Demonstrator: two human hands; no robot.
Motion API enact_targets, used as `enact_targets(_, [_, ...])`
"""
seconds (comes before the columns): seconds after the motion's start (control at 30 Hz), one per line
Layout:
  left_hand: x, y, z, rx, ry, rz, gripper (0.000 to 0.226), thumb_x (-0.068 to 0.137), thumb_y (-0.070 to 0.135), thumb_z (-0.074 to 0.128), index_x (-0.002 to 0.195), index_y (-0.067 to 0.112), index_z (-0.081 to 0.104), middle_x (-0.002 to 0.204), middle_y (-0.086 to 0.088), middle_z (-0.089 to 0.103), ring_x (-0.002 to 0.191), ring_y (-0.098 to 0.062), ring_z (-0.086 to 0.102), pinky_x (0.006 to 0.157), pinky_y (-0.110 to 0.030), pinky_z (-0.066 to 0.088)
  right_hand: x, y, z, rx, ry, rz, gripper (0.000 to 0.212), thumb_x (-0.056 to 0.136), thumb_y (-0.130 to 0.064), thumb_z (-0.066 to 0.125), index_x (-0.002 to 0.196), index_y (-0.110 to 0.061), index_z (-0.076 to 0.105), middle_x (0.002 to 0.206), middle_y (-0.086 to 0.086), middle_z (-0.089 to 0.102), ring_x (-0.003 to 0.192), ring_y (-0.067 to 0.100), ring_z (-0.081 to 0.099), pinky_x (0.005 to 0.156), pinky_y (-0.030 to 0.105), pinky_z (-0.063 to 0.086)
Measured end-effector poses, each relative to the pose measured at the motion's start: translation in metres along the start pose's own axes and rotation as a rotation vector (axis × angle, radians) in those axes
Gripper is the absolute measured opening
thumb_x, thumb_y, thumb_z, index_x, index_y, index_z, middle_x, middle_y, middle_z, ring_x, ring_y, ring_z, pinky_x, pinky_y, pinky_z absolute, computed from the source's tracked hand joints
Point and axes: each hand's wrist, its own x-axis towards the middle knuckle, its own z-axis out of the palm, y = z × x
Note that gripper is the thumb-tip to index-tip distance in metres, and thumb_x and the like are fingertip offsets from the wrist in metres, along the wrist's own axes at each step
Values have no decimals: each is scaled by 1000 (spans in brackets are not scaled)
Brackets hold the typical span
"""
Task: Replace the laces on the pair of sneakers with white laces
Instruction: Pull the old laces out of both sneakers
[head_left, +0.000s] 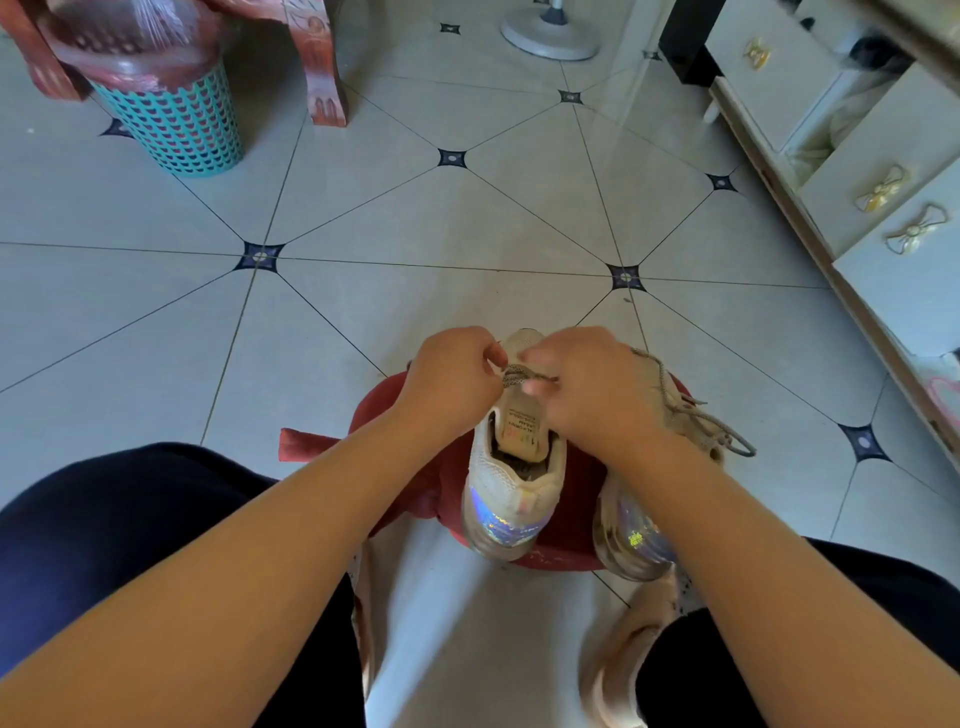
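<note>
Two beige sneakers with shiny heel strips stand on a low red stool (545, 558) in front of me, toes pointing away. Over the left sneaker (511, 488) both hands work at its tongue. My left hand (452, 382) pinches one end of its grey speckled lace (517, 373). My right hand (592, 387) pinches the same lace from the other side. The right sneaker (631, 540) lies partly under my right forearm, and its grey lace (701, 415) trails loose to the right. No white laces are in view.
A teal mesh bin (171, 124) with a plastic liner stands far left under a red carved furniture leg (319, 67). A white cabinet (893, 228) with gold bow handles runs along the right. A fan base (550, 36) sits at the back. My knees and slippered feet flank the stool.
</note>
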Motion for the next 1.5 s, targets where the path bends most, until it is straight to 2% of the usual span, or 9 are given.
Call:
enact_targets(0.2, [0,-2,0,18,-9,6,18,81,8,55,94,15,65,90,3,62,86,-13,55,74,-23,41,4,-9,1,-136,25,-49,23,87,-30,49,73,-22,65,71,-2,57,85,24,53,73,29,33])
enact_targets(0.37, [0,-6,-3,0,5,-18,16,81,6,56,90,14,66,89,1,63,89,-15,57,74,-20,38,6,54,-31,-50,212,431,16,83,-19,54,83,-18,70,88,6,68,88,30,58,72,33,41])
enact_targets(0.47, [0,-4,-2,1,4,-14,17,82,6,54,91,13,67,95,0,65,93,-16,58,76,-21,40,-1,38,-18,-43,44,277,15,87,-24,55,90,-22,69,90,4,66,91,26,59,72,31,45])
enact_targets(0.6, [1,1,0,18,-18,10,18,80,8,55,93,13,67,89,1,62,90,-17,57,73,-22,39,-1,-3,3,23,27,-36,19,86,-27,54,95,-18,69,87,3,64,93,27,57,77,33,43])
enact_targets(0.8, [1,-2,0,19,-12,7,16,81,9,56,91,14,67,88,4,61,88,-13,55,72,-20,35,3,-9,5,-109,50,-35,16,88,-23,50,88,-20,66,81,-1,60,86,22,51,78,30,29])
enact_targets(0.97, [1,-6,-2,6,5,-19,18,82,7,53,91,15,66,99,2,63,93,-13,55,75,-19,36,9,49,-31,-84,257,343,12,85,-16,55,89,-18,66,91,5,68,91,27,58,76,33,38])
enact_targets(1.2, [3,-3,1,15,-1,12,10,79,11,57,85,17,62,78,10,51,79,-10,47,68,-22,34,1,-4,3,18,33,-76,18,86,-31,56,98,-22,67,85,1,64,88,25,56,76,34,41])
enact_targets(1.43, [4,-7,2,-14,-1,3,10,77,11,60,82,19,58,77,10,50,72,-7,45,54,-12,28,0,-15,14,230,94,17,20,84,-26,59,73,-11,67,73,6,65,76,24,57,74,37,45])
enact_targets(1.5, [3,-8,2,-31,-8,1,13,79,8,57,80,21,56,76,10,50,72,-7,46,56,-14,31,2,-6,11,264,125,116,21,86,-25,55,79,-11,70,81,4,68,79,23,59,71,33,45])
